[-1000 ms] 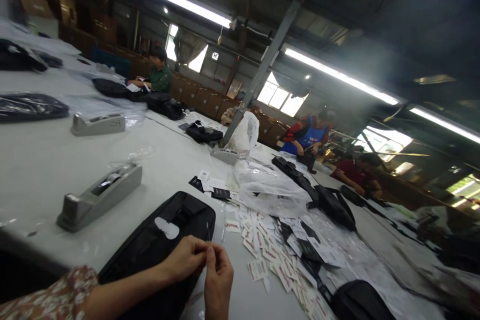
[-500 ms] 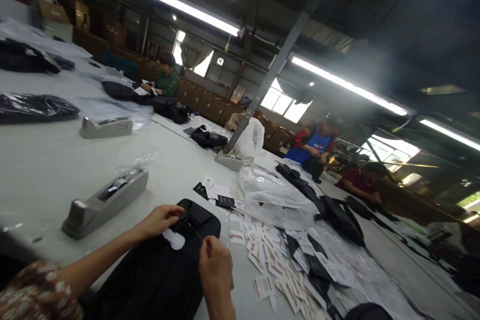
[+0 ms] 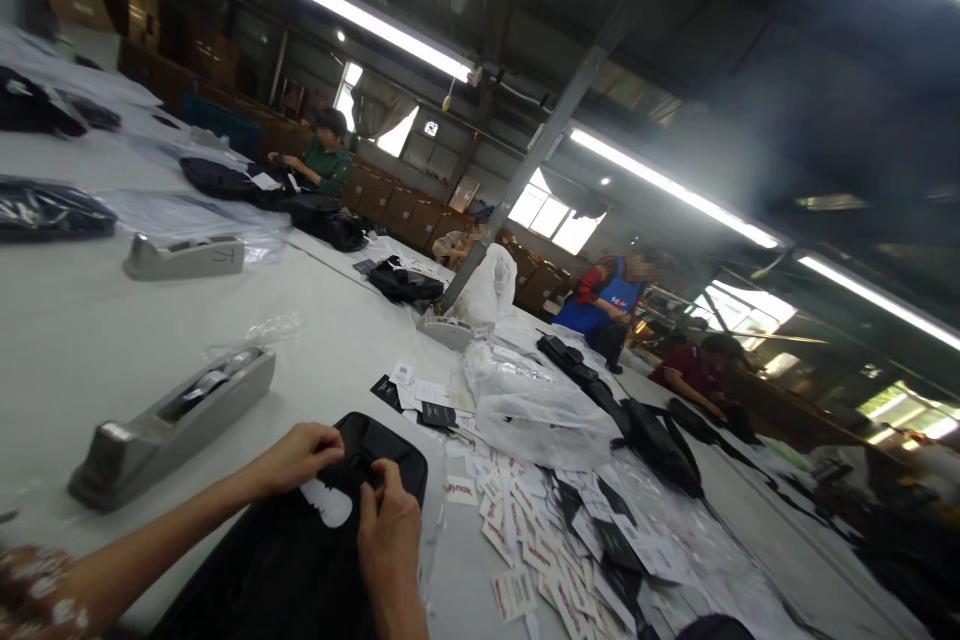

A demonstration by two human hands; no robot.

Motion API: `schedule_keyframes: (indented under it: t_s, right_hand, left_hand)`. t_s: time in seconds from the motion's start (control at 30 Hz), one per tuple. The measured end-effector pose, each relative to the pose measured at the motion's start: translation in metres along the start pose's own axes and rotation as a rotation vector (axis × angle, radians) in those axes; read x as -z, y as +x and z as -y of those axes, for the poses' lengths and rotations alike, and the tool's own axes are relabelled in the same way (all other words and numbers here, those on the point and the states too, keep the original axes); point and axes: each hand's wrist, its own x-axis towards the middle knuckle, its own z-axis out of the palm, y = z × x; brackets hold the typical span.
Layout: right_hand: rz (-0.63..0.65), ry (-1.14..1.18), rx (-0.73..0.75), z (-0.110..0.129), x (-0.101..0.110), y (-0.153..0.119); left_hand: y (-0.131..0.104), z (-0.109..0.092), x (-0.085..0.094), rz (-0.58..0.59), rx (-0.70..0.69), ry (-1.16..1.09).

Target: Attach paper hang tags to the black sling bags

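Observation:
A black bag (image 3: 300, 560) lies on the pale table in front of me, its top end pointing away. My left hand (image 3: 304, 457) is at the upper left of the bag, fingers curled together; what they pinch is too small to tell. Close to its right, my right hand (image 3: 388, 520) is bent over the bag's top part, thumb and forefinger near each other, and the thing between them cannot be made out. A white tag (image 3: 328, 503) rests on the bag between my hands.
Left of the bag stands a grey tape dispenser (image 3: 180, 425), with another dispenser (image 3: 184, 257) behind it. Loose printed cards (image 3: 536, 540) are scattered to the right, near a clear plastic bag (image 3: 532, 405). Several people sit or stand farther back, among them a person in green (image 3: 326, 165).
My right hand has moved left and up, closer to my left hand. The thin cord that stretched between my hands no longer shows. The view has shifted slightly.

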Motion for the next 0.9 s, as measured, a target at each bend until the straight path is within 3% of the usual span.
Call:
schedule_keyframes:
  t_s: [0.17,0.3,0.43,0.5,0.6,0.67,0.8,0.9]
  right_hand:
    - [0.18,0.249,0.031,-0.001,0.036,-0.005]
    - [0.388,0.562,-0.108,0.001,0.063,-0.011]
    - [0.509,0.96,-0.175,-0.001,0.074,-0.023]
    - [0.424,0.958,-0.172,-0.002,0.069,-0.028]
    - [0.218,0.704,-0.115,0.001,0.055,-0.032]
    - [0.12,0.571,-0.092,0.005,0.046,-0.033]
    - [-0.06,0.456,-0.171,0.014,0.03,-0.035]
    - [-0.151,0.361,-0.17,0.014,0.014,-0.038]
  left_hand:
    - [-0.005,-0.002,0.003,-0.02,0.017,0.14]
    - [-0.005,-0.004,0.006,-0.074,0.064,0.308]
    - [-0.008,-0.024,0.011,-0.039,0.079,0.19]
    - [-0.011,-0.041,0.007,0.019,0.161,-0.038]
    - [-0.02,-0.065,-0.008,0.059,0.358,-0.469]
    - [-0.027,-0.072,-0.024,0.04,0.381,-0.685]
    - [-0.039,-0.07,-0.053,-0.059,0.279,-0.811]
    - [-0.042,-0.066,-0.064,-0.143,0.281,-0.833]
